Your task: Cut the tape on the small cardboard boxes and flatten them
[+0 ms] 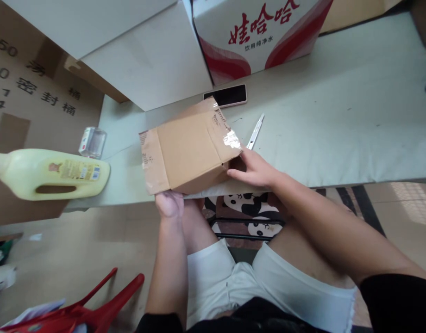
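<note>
A small brown cardboard box (188,150) rests tilted near the table's front edge, between my two hands. Its flaps stick out at the left and right, with shiny clear tape on the right one. My left hand (169,203) holds the box's lower left corner from below, its fingers partly hidden under the flap. At the right corner, my right hand (256,167) grips the box, the thumb along the near side and the fingers by the flap. Just beyond my right hand lies a white utility knife (256,131). A phone (231,95) lies behind the box, its screen dark.
A pale yellow bottle (56,175) lies on its side at the left, near a small clear container (92,142). A white box (150,64) and a red-and-white carton (258,37) stand along the back. A red stool (95,310) is on the floor, lower left.
</note>
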`<state>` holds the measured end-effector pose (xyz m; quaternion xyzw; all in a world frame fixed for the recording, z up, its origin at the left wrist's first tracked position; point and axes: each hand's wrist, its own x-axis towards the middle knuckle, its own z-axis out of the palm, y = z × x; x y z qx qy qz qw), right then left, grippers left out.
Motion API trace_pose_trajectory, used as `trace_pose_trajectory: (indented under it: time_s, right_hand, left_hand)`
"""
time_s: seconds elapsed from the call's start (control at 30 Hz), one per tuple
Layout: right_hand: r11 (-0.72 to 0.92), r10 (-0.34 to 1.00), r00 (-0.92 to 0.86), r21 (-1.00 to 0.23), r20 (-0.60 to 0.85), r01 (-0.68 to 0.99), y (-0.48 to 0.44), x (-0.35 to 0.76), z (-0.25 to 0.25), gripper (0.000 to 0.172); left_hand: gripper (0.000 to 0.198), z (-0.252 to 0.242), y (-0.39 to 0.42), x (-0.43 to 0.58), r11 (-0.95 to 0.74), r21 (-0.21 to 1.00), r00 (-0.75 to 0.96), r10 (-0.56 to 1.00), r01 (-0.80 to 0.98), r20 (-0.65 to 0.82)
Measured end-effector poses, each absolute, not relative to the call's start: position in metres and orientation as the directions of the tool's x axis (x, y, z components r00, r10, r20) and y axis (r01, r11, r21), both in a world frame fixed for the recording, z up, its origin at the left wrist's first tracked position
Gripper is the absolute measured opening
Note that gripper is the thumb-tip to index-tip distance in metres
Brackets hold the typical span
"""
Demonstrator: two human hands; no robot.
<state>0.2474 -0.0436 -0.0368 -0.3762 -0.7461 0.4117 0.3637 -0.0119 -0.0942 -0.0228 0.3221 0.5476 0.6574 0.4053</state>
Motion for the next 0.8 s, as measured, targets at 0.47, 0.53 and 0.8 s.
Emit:
trace_pose_trajectory:
  time_s: [0.47,0.53,0.8]
  right_hand:
    - [0.300,0.925,-0.332,-0.895,0.188,0.331,-0.060,0.237,-0.027,0.040]
    - [0.303,0.928,-0.313,-0.896,0.200,0.324,-0.061,0.237,-0.026,0.038]
    - [0.339,0.915,-0.332,-0.880,0.227,0.332,-0.059,0.235,-0.031,0.033]
  left_hand:
    - [0.049,-0.017,-0.098,-0.002,-0.181,0.980,-0.544,0.832,-0.083,0.107]
    - [0.046,-0.016,-0.097,-0.008,-0.171,0.984,-0.591,0.800,-0.058,0.105]
    - [0.041,0.015,-0.129,0.023,-0.432,0.787,-0.739,0.324,0.440,0.591]
